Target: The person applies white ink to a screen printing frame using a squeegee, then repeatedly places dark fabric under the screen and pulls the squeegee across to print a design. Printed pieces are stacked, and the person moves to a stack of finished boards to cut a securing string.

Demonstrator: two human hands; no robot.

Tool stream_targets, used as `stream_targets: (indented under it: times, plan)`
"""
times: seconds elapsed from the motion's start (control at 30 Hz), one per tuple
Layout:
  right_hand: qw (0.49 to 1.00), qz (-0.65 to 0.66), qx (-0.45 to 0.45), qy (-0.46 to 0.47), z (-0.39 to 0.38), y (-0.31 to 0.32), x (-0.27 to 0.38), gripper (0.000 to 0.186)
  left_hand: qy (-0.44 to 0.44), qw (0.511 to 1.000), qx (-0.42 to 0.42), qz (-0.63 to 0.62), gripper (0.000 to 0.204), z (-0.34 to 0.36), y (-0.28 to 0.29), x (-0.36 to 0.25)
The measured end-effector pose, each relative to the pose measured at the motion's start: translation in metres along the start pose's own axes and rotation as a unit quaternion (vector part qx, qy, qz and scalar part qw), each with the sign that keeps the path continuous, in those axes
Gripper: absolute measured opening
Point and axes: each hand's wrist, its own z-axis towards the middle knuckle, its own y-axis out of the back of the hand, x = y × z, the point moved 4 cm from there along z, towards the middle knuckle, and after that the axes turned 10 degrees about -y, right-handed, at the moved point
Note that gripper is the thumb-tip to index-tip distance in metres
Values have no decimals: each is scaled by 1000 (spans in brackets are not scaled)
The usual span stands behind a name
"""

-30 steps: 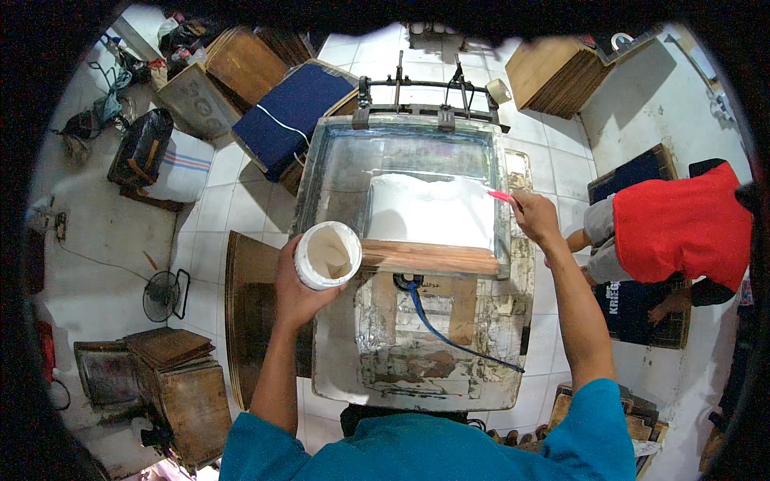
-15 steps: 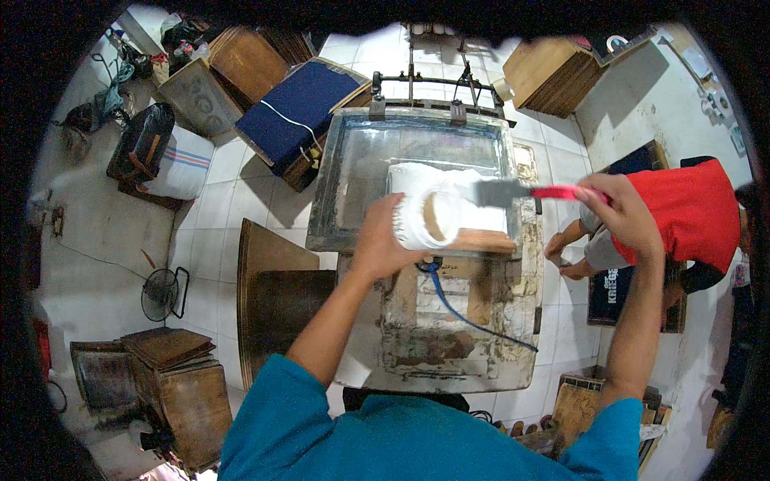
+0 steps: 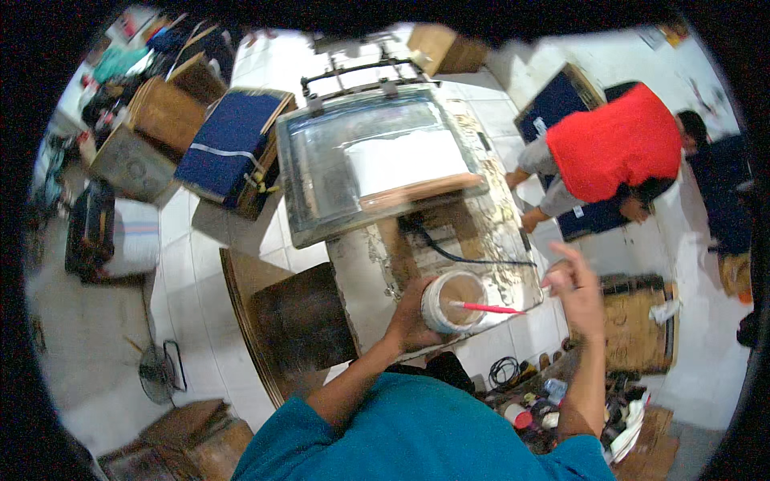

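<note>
Gripping white tub [image 3: 434,302] w/ L hand [image 3: 409,317], curled around left side, over near right part of worn table [image 3: 501,232]; can't tell if resting on it or just above. Holding nothing in R hand [image 3: 577,290], part open w/ one finger out toward far left, just right of red-handled spatula [image 3: 493,308] and apart from it.

For clean work, prob. best to hold tub firm and approx level, esp. w/ spatula leaning out over right rim. Take handle near right end, thumb opposite fingers; lift up and out before going sideways, so as not to tip tub or drip. Wipe on inner wall first if loaded. Stay clear of screen frame [image 3: 329,228], farther off to left, w/ white area [image 3: 405,160] inside and wooden bar [image 3: 421,190] along near edge of that.

Re spatula: pointing handle right and slightly near, working end left, down in tub, mostly hidden; long axis approx left-right. Re tub: opening up, axis approx vertical; can't tell exact tilt.
</note>
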Motion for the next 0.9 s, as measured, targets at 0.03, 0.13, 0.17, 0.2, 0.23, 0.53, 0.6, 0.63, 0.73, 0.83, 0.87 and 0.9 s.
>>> stream_targets:
  times: [0.03, 0.13, 0.17, 0.2, 0.23, 0.53, 0.6, 0.63, 0.73, 0.83, 0.87, 0.9]
  plan:
    - [995, -98, 24, -24, -19, -16, -34, 74, 7, 999, 20, -32, 111, -10, -6, -5]
    - [976, -192, 83, 55, -92, -89, -119, 79, 24, 991, 90, -99, 113, -33, -40, -19]
    - [989, -110, 99, 12, -117, -114, -147, 84, 28, 985, 113, -124, 114, -38, -54, -22]
    - [995, -19, 100, -17, -143, -139, -170, 88, 38, 976, 146, -156, 115, -42, -70, -26]
    - [996, -62, 59, 21, -155, -162, -187, 90, 16, 972, 185, -146, 115, -44, -82, -30]
    - [892, 273, -355, -61, -275, -194, -286, 103, 64, 815, 561, -128, 125, -77, -229, -70]
    - [835, 373, -389, -105, -305, -193, -308, 122, 35, 755, 645, -111, 122, -89, -263, -70]
    - [807, 380, -430, -139, -317, -194, -320, 120, -10, 738, 670, -76, 121, -96, -278, -69]
    - [692, 309, -595, -267, -360, -204, -361, 112, -97, 718, 688, -38, 116, -114, -309, -70]
    - [537, 237, -697, -412, -400, -230, -422, 108, -10, 714, 699, -33, 111, -132, -323, -65]
    - [493, 231, -706, -454, -411, -239, -448, 110, 19, 712, 702, -23, 109, -136, -324, -63]
    - [448, 225, -711, -494, -421, -248, -474, 112, 49, 710, 702, -13, 108, -137, -324, -59]
